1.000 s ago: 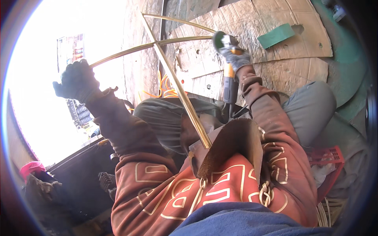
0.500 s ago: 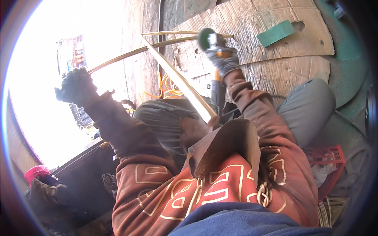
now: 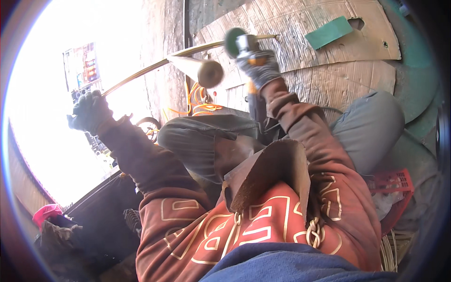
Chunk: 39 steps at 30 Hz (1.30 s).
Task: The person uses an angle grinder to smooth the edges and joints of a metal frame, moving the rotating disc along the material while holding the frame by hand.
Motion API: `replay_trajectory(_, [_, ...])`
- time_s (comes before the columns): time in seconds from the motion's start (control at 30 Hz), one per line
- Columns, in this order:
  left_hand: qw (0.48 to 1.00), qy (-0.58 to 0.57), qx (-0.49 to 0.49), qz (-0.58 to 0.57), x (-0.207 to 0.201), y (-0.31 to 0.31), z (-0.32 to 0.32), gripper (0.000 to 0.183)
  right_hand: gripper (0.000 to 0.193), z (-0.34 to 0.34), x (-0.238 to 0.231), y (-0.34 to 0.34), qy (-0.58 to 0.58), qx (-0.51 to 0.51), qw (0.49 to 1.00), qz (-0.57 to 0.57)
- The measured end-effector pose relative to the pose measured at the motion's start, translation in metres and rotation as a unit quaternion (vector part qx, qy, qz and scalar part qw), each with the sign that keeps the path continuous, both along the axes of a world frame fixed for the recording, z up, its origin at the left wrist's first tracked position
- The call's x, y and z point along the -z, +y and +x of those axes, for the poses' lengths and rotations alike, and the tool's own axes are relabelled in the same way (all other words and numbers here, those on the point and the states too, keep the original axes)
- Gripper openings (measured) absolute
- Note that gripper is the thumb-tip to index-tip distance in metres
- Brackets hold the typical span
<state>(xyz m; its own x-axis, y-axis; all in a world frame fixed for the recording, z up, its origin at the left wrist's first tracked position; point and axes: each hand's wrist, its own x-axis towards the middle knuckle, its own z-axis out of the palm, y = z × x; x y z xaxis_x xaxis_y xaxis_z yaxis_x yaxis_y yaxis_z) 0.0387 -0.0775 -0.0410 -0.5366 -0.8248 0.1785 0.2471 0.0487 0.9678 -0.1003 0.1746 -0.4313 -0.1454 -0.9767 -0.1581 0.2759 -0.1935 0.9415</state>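
My right hand (image 3: 258, 69), in a striped work glove, is closed around an angle grinder (image 3: 253, 99) with a yellow and grey body. Its green disc (image 3: 233, 43) is against or just over a long, curved golden-tan rod (image 3: 141, 74); contact is unclear. At the far left, my left hand (image 3: 91, 112), in a dark glove, is closed on the rod's left end. From the rod's middle a tapered pale bar (image 3: 184, 66) sticks out, its round brownish end (image 3: 210, 74) facing me. The rod's material is unclear.
Worn cardboard (image 3: 324, 77) covers the floor ahead, with a green rectangular piece (image 3: 328, 33) on it. An orange cord (image 3: 203, 107) lies beyond my bent left knee. A red plastic basket (image 3: 392, 183) stands at right. Bright glare washes out the left.
The tapered bar has swung up and away from my lap, so its round end now faces me. The grinder and right hand have shifted slightly left; the left hand has lowered slightly.
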Motion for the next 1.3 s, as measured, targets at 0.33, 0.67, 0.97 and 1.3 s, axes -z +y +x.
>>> replay_trajectory(0.33, [0.991,0.061,-0.112,0.035,0.008,-0.017,0.019,0.041,0.030,-0.002,0.026,-0.005,-0.016,-0.008,0.996,0.083])
replay_trajectory(0.67, [0.991,0.038,-0.129,0.023,0.006,-0.035,0.018,0.045,0.021,0.002,-0.034,-0.003,-0.004,-0.076,0.993,0.086])
replay_trajectory(0.97, [0.994,0.077,-0.011,0.076,0.007,-0.056,0.030,0.026,0.046,-0.020,0.052,0.046,0.302,-0.058,0.926,0.221])
replay_trajectory(1.3, [0.996,0.066,-0.064,-0.021,0.024,0.032,-0.027,0.054,0.054,-0.095,-0.089,0.135,0.583,0.089,0.741,0.321])
